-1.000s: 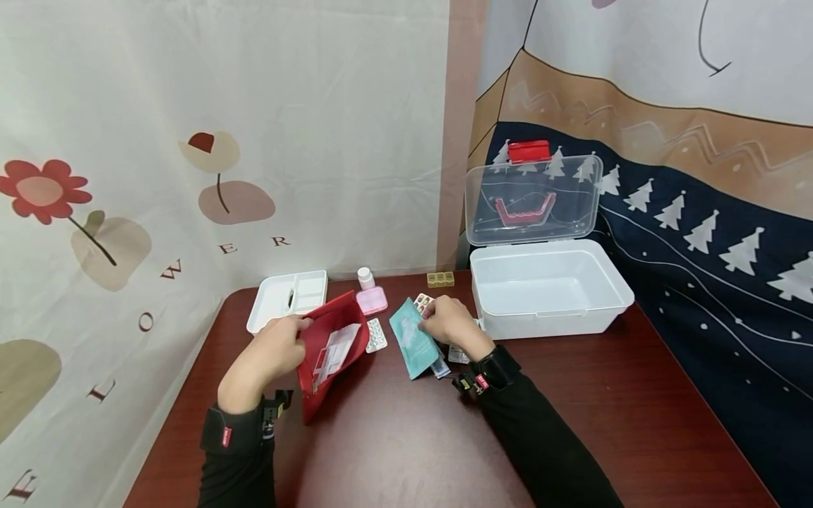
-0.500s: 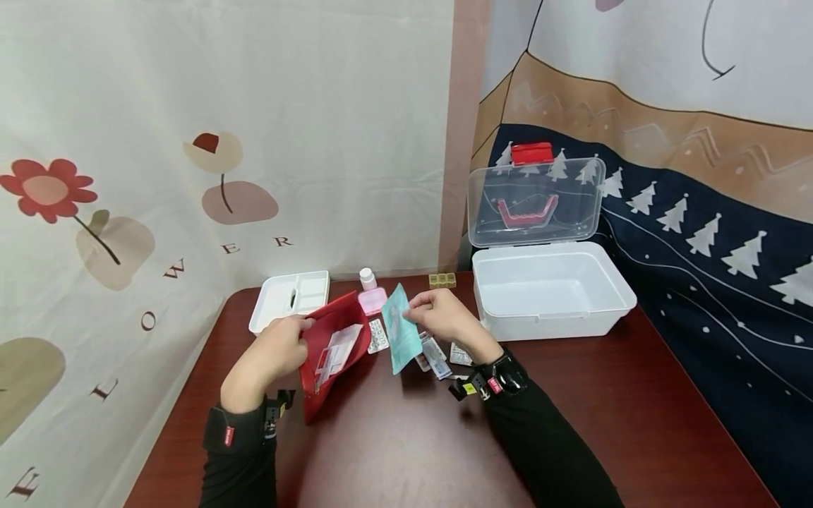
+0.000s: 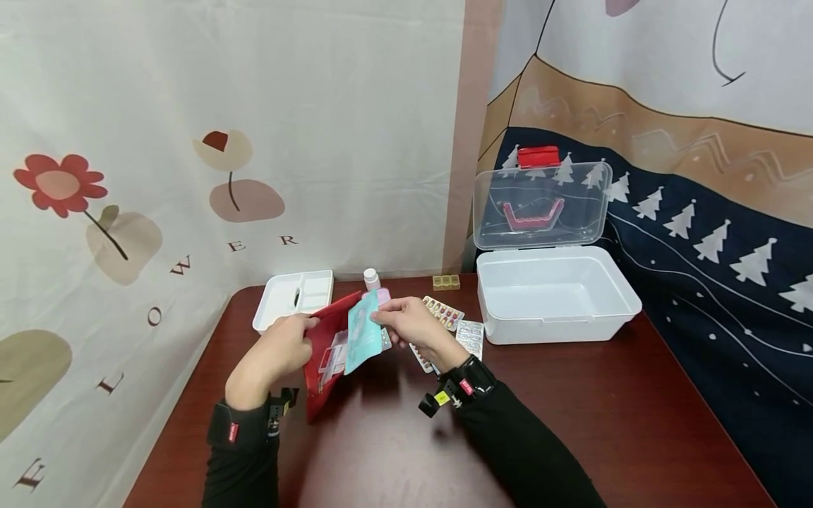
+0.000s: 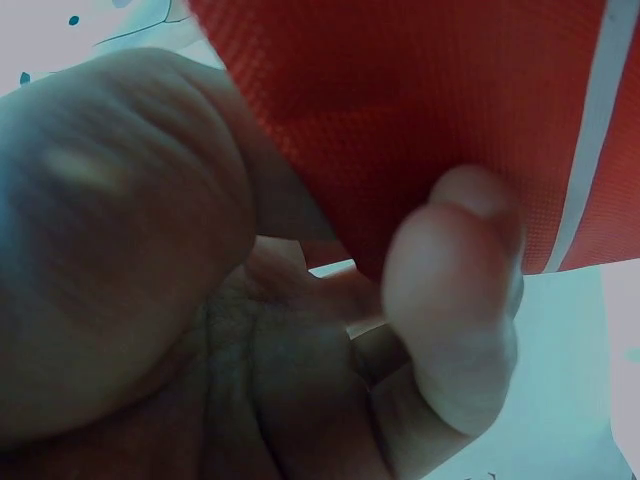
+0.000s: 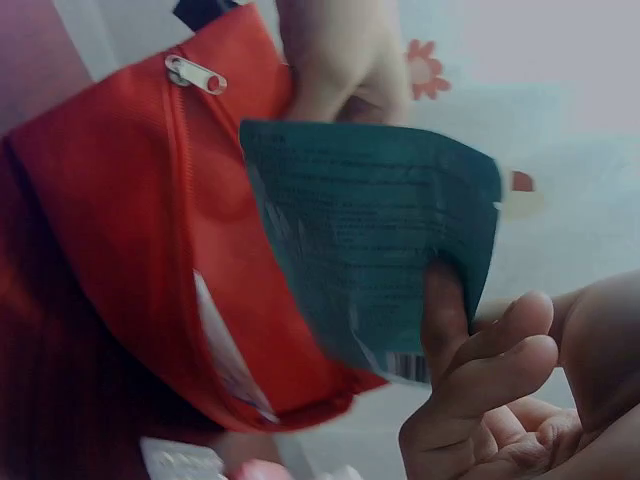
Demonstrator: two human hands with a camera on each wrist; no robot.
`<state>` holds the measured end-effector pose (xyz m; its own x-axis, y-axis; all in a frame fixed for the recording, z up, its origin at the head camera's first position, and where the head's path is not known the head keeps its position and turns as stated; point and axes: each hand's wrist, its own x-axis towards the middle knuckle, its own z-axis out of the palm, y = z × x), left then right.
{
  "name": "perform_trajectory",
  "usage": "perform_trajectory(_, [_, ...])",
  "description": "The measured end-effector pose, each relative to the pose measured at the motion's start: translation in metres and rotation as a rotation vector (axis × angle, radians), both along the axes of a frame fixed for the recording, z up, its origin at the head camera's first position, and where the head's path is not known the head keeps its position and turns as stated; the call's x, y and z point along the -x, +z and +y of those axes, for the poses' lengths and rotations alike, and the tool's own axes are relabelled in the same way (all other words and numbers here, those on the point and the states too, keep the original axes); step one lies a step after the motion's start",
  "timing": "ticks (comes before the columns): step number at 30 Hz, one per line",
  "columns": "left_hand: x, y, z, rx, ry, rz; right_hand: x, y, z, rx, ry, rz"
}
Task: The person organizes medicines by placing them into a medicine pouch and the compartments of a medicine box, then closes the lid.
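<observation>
At the far left, the compartment tray [image 3: 279, 302] is partly covered by my left hand [image 3: 279, 346] and the red zippered pouch [image 3: 325, 335]. That hand is curled, pinching the pouch's near-left edge so that the mouth gapes. Just right of it, the teal sachet [image 3: 364, 339] stands before the opening, its corner pinched between the thumb and fingers of my right hand [image 3: 411, 323]. I judge that I'm bringing the sachet to the pouch; the next move calls for a steady, wide mouth and the sachet tipped to clear the rim.

As for what I can't see well: the white and clear items inside the pouch [image 3: 336, 353] are half hidden, the sachet's print is too blurred to read, and it covers part of the pink case [image 3: 384, 295]. Further right, my wrist overlaps the blister packs [image 3: 470, 337].
</observation>
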<state>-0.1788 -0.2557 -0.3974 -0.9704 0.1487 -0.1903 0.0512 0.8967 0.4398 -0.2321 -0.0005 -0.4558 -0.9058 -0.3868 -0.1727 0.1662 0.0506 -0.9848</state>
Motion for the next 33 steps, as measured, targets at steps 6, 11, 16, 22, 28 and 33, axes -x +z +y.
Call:
perform_trajectory(6, [-0.001, 0.0, 0.002, 0.001, -0.011, 0.014, 0.002, -0.004, -0.018, -0.023, -0.005, -0.005])
perform_trajectory(11, [0.0, 0.001, 0.002, 0.002, -0.013, 0.011, 0.002, -0.007, -0.032, -0.082, 0.007, -0.008])
perform_trajectory(16, [0.001, 0.0, 0.0, 0.003, -0.016, 0.011, 0.001, -0.009, -0.044, -0.129, 0.04, 0.006])
perform_trajectory(22, [0.002, -0.003, -0.002, 0.003, -0.018, 0.01, 0.001, -0.009, -0.057, -0.198, 0.061, 0.045])
perform_trajectory(28, [0.001, -0.004, -0.002, 0.006, -0.014, 0.019, 0.002, -0.012, -0.061, -0.269, 0.037, 0.041])
perform_trajectory(33, [0.002, -0.003, -0.002, 0.013, -0.017, 0.027, 0.007, -0.014, -0.063, -0.427, 0.021, 0.127])
